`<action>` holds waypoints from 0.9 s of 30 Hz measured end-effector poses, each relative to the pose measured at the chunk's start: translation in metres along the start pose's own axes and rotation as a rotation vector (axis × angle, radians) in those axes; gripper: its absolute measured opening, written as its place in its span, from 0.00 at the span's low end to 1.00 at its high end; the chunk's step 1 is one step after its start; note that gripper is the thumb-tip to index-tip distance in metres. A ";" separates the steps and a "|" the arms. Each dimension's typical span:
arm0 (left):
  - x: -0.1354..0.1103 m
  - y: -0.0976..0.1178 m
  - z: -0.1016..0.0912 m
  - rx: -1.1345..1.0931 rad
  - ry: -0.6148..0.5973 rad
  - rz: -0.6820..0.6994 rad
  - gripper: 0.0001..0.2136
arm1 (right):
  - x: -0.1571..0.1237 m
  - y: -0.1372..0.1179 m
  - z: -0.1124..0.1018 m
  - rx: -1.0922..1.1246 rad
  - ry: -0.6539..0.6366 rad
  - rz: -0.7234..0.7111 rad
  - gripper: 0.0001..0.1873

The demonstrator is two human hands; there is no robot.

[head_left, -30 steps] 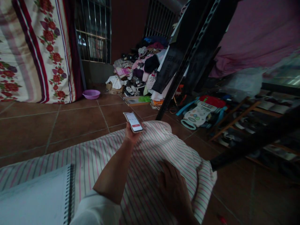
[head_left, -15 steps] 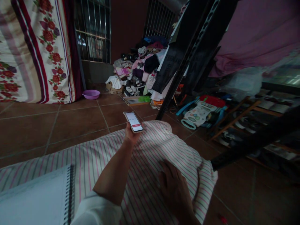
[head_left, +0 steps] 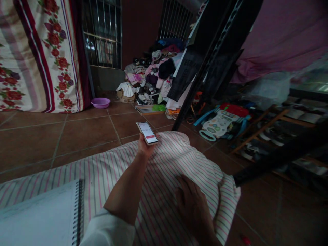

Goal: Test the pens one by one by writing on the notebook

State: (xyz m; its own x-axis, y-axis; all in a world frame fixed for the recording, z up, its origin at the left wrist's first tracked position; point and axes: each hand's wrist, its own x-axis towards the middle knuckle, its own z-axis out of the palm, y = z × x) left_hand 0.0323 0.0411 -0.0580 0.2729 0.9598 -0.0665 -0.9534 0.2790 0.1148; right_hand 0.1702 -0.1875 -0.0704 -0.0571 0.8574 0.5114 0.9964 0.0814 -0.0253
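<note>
My left hand (head_left: 146, 149) reaches forward and is closed around a smartphone (head_left: 148, 132). The phone's lit screen faces up, showing a white page with a red button near its lower end; the text is too small to read. Below and to the right, my right hand (head_left: 191, 200) hovers over or rests on a striped bedsheet (head_left: 115, 164); which of the two I cannot tell. Its fingers are loosely bent and apart, with nothing seen in them. A spiral-bound notebook (head_left: 43, 218) lies on the sheet at the lower left, its page facing up.
Dark posts (head_left: 189, 92) rise at the bed's far and right corners. Beyond the brown tiled floor (head_left: 84, 136) are a purple basin (head_left: 100, 103), a heap of clothes (head_left: 153, 73) and a child's activity toy (head_left: 217, 124). A wooden shoe rack (head_left: 271, 126) stands at the right; a floral curtain (head_left: 56, 58) hangs left.
The whole view has shifted slightly, so things appear a little farther right. My left hand still holds the phone, and my right hand keeps nearly the same pose.
</note>
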 end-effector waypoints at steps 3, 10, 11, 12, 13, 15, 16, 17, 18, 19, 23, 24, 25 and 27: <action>0.000 0.000 0.000 0.005 -0.005 0.001 0.20 | 0.000 0.000 0.001 0.005 0.020 -0.006 0.18; 0.000 0.000 -0.001 0.023 -0.017 0.005 0.20 | 0.001 -0.001 -0.001 0.001 0.002 0.013 0.18; -0.001 0.000 -0.001 0.023 -0.019 0.006 0.20 | 0.001 -0.001 -0.001 0.002 -0.002 0.013 0.18; -0.001 0.000 0.000 0.024 -0.019 0.005 0.21 | 0.001 -0.001 -0.001 0.001 -0.001 0.012 0.18; -0.001 0.000 0.000 0.024 -0.019 0.003 0.21 | 0.001 -0.001 -0.001 -0.001 0.001 0.010 0.18; -0.001 0.000 0.000 0.024 -0.018 0.000 0.21 | 0.001 0.000 0.000 -0.006 0.007 0.008 0.18; -0.001 -0.001 0.000 0.024 -0.016 0.000 0.21 | 0.001 0.000 0.000 -0.009 0.004 0.007 0.18; -0.001 0.000 0.000 0.023 -0.015 0.001 0.21 | 0.001 0.000 0.000 -0.012 0.002 0.009 0.18; -0.001 0.000 0.000 0.023 -0.013 0.002 0.20 | 0.001 0.000 0.000 -0.014 0.003 0.011 0.18; 0.000 0.000 0.000 0.022 -0.011 0.004 0.20 | 0.001 -0.001 0.000 -0.012 0.004 0.012 0.18; 0.000 0.001 -0.001 0.023 0.001 0.004 0.20 | 0.001 -0.001 -0.001 0.003 0.005 0.017 0.18; 0.000 0.001 -0.001 0.023 0.003 0.004 0.20 | 0.001 -0.001 -0.001 0.005 0.000 0.017 0.18; 0.000 0.001 -0.001 0.024 0.004 0.003 0.20 | 0.000 -0.001 -0.001 0.005 -0.002 0.017 0.18; -0.001 0.001 0.000 0.025 0.006 0.000 0.21 | 0.000 -0.001 0.000 0.006 0.007 0.008 0.18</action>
State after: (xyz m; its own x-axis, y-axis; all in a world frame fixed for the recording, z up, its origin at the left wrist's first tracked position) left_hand 0.0314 0.0403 -0.0581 0.2721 0.9595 -0.0724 -0.9499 0.2799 0.1394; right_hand 0.1696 -0.1876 -0.0701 -0.0485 0.8544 0.5173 0.9964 0.0777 -0.0349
